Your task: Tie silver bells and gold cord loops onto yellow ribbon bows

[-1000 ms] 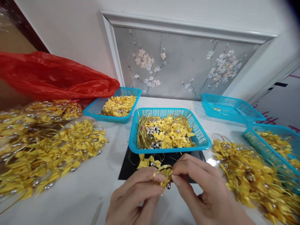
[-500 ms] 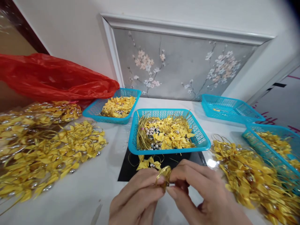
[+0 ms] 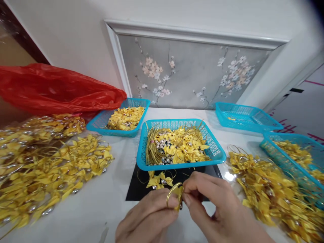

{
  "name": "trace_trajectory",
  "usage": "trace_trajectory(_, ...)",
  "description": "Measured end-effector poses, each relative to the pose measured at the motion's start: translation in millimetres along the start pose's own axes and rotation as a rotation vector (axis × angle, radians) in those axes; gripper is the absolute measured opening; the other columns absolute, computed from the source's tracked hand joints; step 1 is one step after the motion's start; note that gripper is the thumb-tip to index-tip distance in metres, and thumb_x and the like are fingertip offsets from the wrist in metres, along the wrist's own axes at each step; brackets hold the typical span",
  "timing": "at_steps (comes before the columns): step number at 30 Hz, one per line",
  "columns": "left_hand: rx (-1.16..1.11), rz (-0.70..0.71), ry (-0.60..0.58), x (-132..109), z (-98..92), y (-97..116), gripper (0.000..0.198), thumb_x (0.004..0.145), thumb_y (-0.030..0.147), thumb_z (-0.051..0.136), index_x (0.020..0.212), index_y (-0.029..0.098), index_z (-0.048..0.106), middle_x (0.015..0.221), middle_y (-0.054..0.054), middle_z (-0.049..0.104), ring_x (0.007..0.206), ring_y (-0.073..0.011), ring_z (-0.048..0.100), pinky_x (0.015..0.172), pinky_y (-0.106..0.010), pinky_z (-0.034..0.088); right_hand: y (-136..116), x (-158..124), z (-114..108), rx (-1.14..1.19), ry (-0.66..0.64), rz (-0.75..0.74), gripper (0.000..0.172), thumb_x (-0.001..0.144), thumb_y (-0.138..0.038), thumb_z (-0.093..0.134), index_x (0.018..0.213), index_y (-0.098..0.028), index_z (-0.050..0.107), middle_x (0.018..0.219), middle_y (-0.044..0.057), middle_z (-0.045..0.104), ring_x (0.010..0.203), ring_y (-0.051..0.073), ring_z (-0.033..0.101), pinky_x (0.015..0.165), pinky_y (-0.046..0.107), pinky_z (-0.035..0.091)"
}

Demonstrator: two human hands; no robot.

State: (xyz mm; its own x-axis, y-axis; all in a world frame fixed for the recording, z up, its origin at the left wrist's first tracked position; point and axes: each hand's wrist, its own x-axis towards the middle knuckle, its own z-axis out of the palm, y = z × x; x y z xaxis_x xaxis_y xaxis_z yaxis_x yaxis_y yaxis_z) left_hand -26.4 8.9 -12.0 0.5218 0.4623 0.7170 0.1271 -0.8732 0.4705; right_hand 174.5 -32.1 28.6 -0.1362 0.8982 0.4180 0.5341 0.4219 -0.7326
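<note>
My left hand (image 3: 149,219) and my right hand (image 3: 215,209) meet low in the middle, both pinched on one small yellow ribbon bow with a gold cord loop (image 3: 176,195). Left thumb and forefinger grip the loop from the left; right fingertips press the bow from the right. Just beyond them another finished yellow bow (image 3: 158,180) lies on a black mat (image 3: 134,190). Behind that stands a blue basket (image 3: 217,153) filled with yellow bows, gold cords and silver beads.
Large heaps of yellow bows lie on the white table at left (image 3: 50,168) and right (image 3: 268,192). More blue baskets stand at back left (image 3: 97,123), back right (image 3: 246,116) and far right (image 3: 283,162). A red plastic bag (image 3: 55,89) lies far left.
Both hands have kept their grip on the bow, shifting only slightly as the fingers work it. The view has tilted down a little.
</note>
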Motion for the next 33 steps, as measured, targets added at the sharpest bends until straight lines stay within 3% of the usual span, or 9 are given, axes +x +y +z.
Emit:
trace_trajectory(5,-0.124,0.005,0.099,12,5.3,3,0.017,0.086,0.001,0.062,0.096,0.014,0.068,0.098,-0.006,0.074,0.092,-0.0144,0.073,0.091,-0.02,0.058,1,2,-4,0.046,-0.058,0.029,0.015,0.086,-0.008,0.052,0.078,-0.019,0.055,0.069,-0.003,0.055,0.058,0.008,0.051,0.051,0.019,0.04)
trace_trajectory(10,-0.239,-0.057,0.067,20,4.8,7,0.03,0.081,-0.01,0.057,0.093,0.016,0.068,0.092,-0.005,0.074,0.085,-0.0143,0.074,0.082,-0.021,0.062,5,5,-10,0.175,-0.097,0.093,0.012,0.085,-0.009,0.058,0.079,-0.019,0.058,0.075,-0.002,0.057,0.065,0.009,0.051,0.055,0.019,0.04)
trace_trajectory(17,-0.309,-0.214,0.067,22,8.2,6,0.029,0.078,-0.007,0.061,0.081,0.021,0.069,0.083,-0.001,0.075,0.072,-0.0124,0.072,0.067,-0.018,0.061,8,7,-14,0.256,-0.148,0.085,0.015,0.085,-0.006,0.059,0.079,-0.018,0.064,0.074,-0.001,0.058,0.067,0.01,0.053,0.057,0.02,0.04)
trace_trajectory(21,-0.352,-0.283,0.085,25,9.2,9,0.031,0.077,-0.006,0.064,0.086,0.023,0.071,0.089,-0.001,0.076,0.077,-0.0139,0.074,0.068,-0.018,0.062,9,7,-12,0.237,-0.153,0.102,0.016,0.084,-0.004,0.058,0.077,-0.019,0.062,0.073,-0.002,0.058,0.066,0.009,0.052,0.056,0.02,0.039)
trace_trajectory(27,-0.338,-0.259,0.092,26,9.2,12,0.034,0.075,-0.008,0.062,0.086,0.023,0.071,0.092,0.0,0.077,0.083,-0.0116,0.074,0.073,-0.013,0.06,9,6,-9,0.153,-0.114,0.135,0.017,0.081,-0.004,0.056,0.074,-0.019,0.055,0.066,-0.005,0.054,0.059,0.008,0.048,0.052,0.019,0.036)
trace_trajectory(33,-0.361,-0.325,0.082,20,10.1,12,0.034,0.079,-0.005,0.061,0.088,0.025,0.072,0.096,-0.001,0.078,0.084,-0.0151,0.075,0.069,-0.019,0.063,16,5,-2,0.058,-0.003,0.131,0.017,0.082,-0.007,0.06,0.071,-0.019,0.053,0.062,-0.006,0.052,0.053,0.008,0.046,0.048,0.018,0.035)
